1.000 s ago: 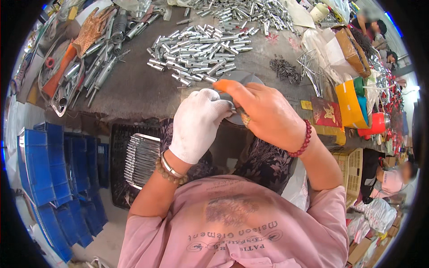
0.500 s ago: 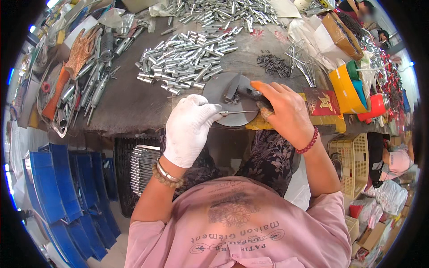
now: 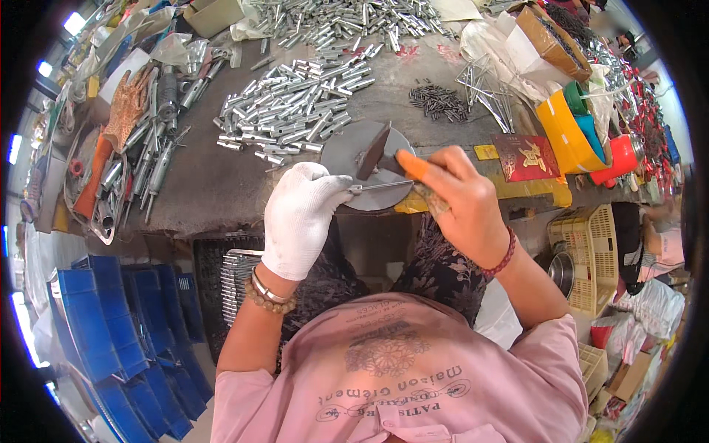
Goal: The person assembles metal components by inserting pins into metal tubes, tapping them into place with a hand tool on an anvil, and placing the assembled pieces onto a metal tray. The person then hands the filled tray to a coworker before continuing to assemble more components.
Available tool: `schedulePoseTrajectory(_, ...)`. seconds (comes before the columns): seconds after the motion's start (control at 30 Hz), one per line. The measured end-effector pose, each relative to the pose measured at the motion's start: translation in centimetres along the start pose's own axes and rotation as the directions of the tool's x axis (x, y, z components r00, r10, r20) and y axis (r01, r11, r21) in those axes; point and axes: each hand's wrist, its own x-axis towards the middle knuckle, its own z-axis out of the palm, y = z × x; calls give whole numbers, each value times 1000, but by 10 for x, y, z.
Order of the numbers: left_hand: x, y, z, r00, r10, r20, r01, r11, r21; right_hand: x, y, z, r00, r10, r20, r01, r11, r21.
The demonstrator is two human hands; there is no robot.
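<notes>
Head view is showing the white-gloved left hand [image 3: 299, 218] pinching a thin silver metal rod [image 3: 380, 187] by one end, fingers closed narrowly around it, and laying it flat across the round grey metal disc [image 3: 347, 151] at the near edge of the dark worn workbench [image 3: 199, 184]. The bare right hand [image 3: 461, 203], with an orange cover on one fingertip, is wrapping tightly around the handle of a small dark-headed hammer [image 3: 374, 151], whose head is hanging tilted just above the rod and the disc.

The gloved fingertips are sitting close beside the spot under the hammer head, so a blow landing slightly to the left is likely to catch them. The rod is resting on a hard flat face and is held at one end only; a glancing strike could be sending it spinning off toward the pile of short silver metal tubes [image 3: 295, 111] or over the bench edge into the black crate of finished tubes [image 3: 240, 277] below. A loose pinch would be letting it roll.
</notes>
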Motion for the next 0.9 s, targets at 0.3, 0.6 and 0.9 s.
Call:
schedulePoseTrajectory(0.3,-4,-4,1,998,-58,32,62,986,-155,6,-15,0,985,12,173,28,973,-227)
schedulePoseTrajectory(0.6,-12,7,-1,990,-55,-133,55,998,-4,-19,-33,12,910,236,341,-322,921,220)
schedulePoseTrajectory(0.9,-39,43,10,701,-682,207,652,496,-574,-24,-55,20,564,461,686,-825,357,438)
